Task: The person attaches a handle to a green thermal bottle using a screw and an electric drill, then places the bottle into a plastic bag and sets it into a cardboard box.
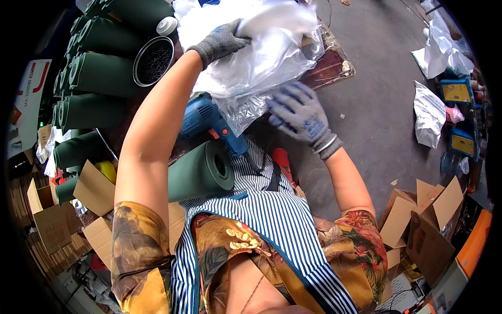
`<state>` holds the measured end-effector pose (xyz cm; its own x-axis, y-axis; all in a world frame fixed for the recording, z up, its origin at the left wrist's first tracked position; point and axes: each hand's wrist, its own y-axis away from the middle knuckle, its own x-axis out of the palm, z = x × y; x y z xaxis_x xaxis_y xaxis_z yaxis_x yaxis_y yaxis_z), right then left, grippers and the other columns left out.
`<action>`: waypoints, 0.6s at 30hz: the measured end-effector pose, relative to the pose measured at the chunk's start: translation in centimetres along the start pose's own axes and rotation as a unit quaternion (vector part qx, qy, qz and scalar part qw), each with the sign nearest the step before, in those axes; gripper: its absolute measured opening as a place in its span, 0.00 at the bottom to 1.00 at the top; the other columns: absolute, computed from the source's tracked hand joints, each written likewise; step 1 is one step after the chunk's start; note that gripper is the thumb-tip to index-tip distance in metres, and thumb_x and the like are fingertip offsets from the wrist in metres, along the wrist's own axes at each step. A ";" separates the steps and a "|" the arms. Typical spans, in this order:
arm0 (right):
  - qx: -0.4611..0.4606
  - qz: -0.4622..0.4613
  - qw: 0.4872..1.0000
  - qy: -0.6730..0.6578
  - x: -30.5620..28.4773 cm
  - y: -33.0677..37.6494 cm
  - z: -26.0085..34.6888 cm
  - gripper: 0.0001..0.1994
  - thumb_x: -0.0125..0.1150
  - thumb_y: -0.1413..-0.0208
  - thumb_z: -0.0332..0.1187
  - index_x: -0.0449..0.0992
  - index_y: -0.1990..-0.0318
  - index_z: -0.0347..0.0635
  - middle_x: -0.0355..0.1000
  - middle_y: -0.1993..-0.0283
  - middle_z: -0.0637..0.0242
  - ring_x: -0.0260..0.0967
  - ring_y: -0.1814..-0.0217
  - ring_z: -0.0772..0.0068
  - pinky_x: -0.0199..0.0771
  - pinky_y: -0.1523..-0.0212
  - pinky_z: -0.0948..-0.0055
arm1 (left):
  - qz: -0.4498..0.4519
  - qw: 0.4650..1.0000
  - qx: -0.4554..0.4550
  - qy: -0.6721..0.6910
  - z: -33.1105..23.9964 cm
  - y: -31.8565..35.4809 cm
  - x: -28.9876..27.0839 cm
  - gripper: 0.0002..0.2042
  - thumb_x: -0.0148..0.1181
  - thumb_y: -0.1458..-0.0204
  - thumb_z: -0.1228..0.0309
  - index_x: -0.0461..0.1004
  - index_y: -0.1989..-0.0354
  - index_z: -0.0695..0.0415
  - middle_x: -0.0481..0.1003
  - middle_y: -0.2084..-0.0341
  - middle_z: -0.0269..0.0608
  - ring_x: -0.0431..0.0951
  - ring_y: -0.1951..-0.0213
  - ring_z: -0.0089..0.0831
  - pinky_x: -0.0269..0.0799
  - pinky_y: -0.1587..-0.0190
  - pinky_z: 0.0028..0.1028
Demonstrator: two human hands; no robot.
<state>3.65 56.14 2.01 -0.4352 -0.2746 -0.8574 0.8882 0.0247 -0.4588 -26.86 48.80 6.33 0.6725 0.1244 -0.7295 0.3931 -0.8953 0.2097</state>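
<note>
My left hand, in a grey knit glove, reaches to the work surface and closes its thumb and fingers on a clear plastic bag. Shiny white and clear plastic is heaped beneath it. My right hand, gloved alike, hovers right of the heap's near edge, fingers apart and slightly smeared by motion, with nothing in it. Below the plastic lies a blue corded power drill, its handle pointing toward my lap. Against my striped apron rests a dark green roll with a hollow core.
Several green rolls are stacked at the left. Beside them stands a round tin of small dark screws or nails, near a white ribbed cap. Open cardboard boxes sit at lower right; blue bins stand farther right.
</note>
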 end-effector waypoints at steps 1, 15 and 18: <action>-0.011 0.018 1.000 -0.017 0.6 0.1 0.4 0.20 0.62 0.45 0.48 0.78 0.48 0.50 0.71 0.44 0.64 0.64 0.38 0.56 0.59 0.31 0.49 | 0.055 0.997 -0.027 0.046 -2.5 1.1 0.1 0.42 0.71 0.54 0.58 0.58 0.29 0.50 0.78 0.53 0.50 0.80 0.52 0.51 0.74 0.48 0.41; 0.260 0.004 0.963 -0.067 -2.3 -2.2 -3.5 0.17 0.63 0.45 0.45 0.80 0.51 0.49 0.75 0.46 0.64 0.72 0.45 0.58 0.69 0.44 0.56 | -0.037 0.970 -0.001 -0.239 -1.4 5.0 2.5 0.32 0.66 0.50 0.64 0.66 0.34 0.41 0.78 0.49 0.46 0.79 0.49 0.47 0.73 0.44 0.43; 0.235 -0.038 0.966 0.103 -3.2 -1.6 -7.1 0.18 0.62 0.44 0.46 0.80 0.50 0.49 0.75 0.43 0.64 0.69 0.41 0.58 0.65 0.38 0.53 | -0.075 0.969 0.007 -0.234 -1.2 5.0 3.2 0.32 0.65 0.50 0.64 0.66 0.34 0.42 0.80 0.53 0.49 0.80 0.51 0.47 0.74 0.45 0.44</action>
<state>2.58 63.76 3.78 -0.4791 -0.0609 -0.8757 0.8005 -0.4395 -0.4074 -21.98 45.23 5.77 0.2491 0.0492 -0.9672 0.4534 -0.8884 0.0716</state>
